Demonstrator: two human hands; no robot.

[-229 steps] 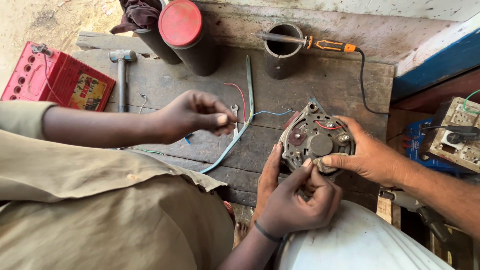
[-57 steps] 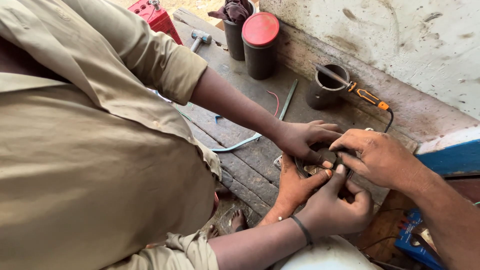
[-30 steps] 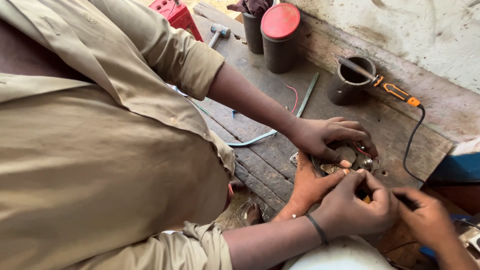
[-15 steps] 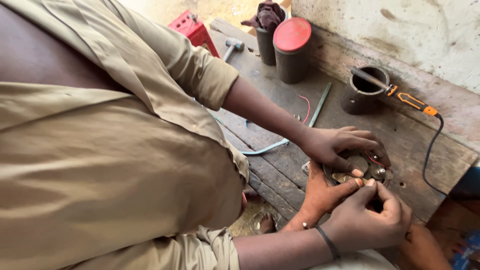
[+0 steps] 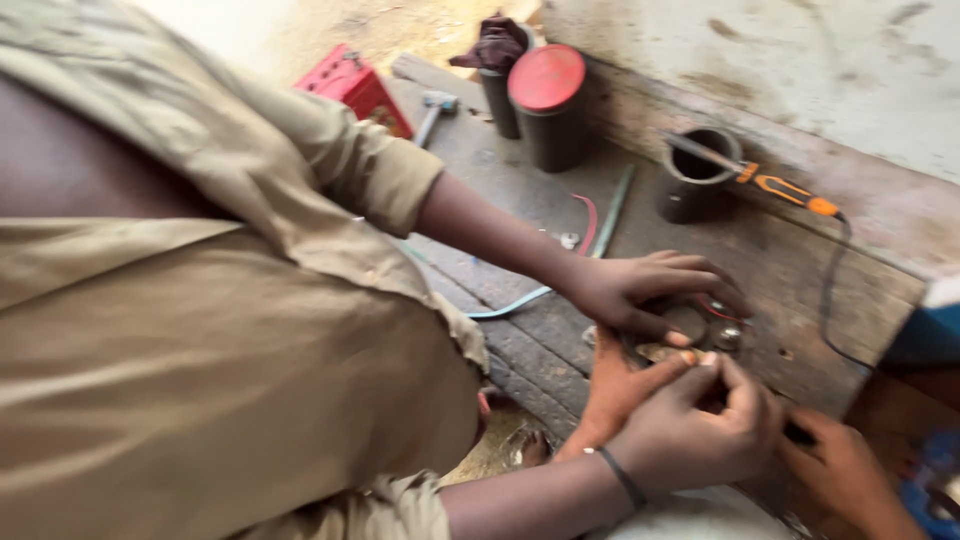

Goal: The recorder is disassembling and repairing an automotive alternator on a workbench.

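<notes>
Four hands are crowding over a round metal part on the wooden surface; the work is looking mid-way.

At the far left a red box (image 5: 350, 85) and a hammer (image 5: 435, 105) are lying unused beside a red-lidded can (image 5: 548, 100). A co-worker in a tan shirt is pressing one hand (image 5: 640, 290) on top of the metal part (image 5: 700, 325) and pinching at it with a wrist-banded hand (image 5: 700, 440). The left hand (image 5: 615, 385) is lying against the part's near side, mostly covered, so I cannot tell its grip. The right hand (image 5: 850, 470) is reaching in from the lower right, its fingers hidden, and its grip is unclear too. The orange screwdriver (image 5: 780, 185) is resting in a cup (image 5: 695, 180), so fitting by hand is seemingly under way and tightening is left.
</notes>
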